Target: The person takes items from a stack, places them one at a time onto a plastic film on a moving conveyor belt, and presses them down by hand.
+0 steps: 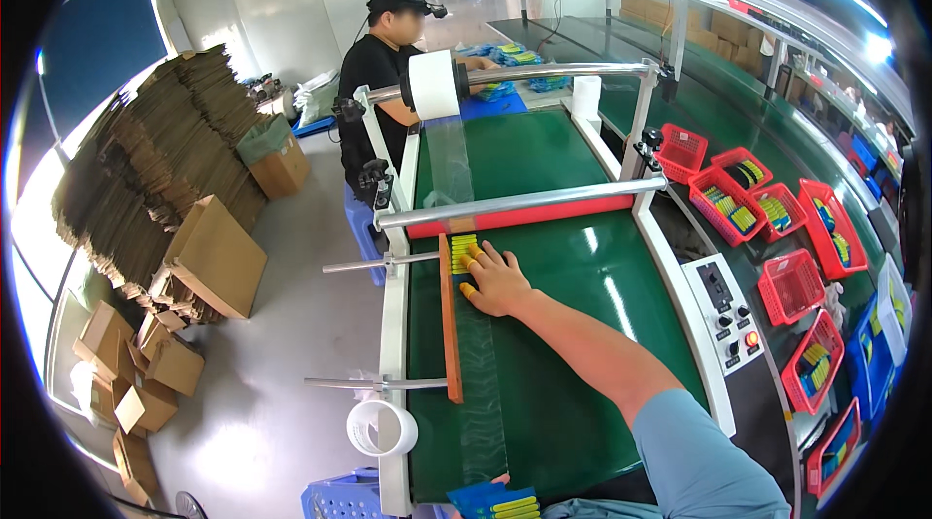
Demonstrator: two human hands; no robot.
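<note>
Blue sleeve (701,451) leads to the right hand (498,286), touching yellow strips (460,255).

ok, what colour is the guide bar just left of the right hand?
Orange-brown; the guide bar shows best in the head view.

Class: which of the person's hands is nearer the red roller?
Right. The right hand is just on the near side of the red roller; the left hand, mostly hidden, is farther back near the picture's lower edge.

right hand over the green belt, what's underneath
Around the right hand, yellow strips, clear film and green belt are visible; whatever lies directly beneath its palm is covered.
</note>
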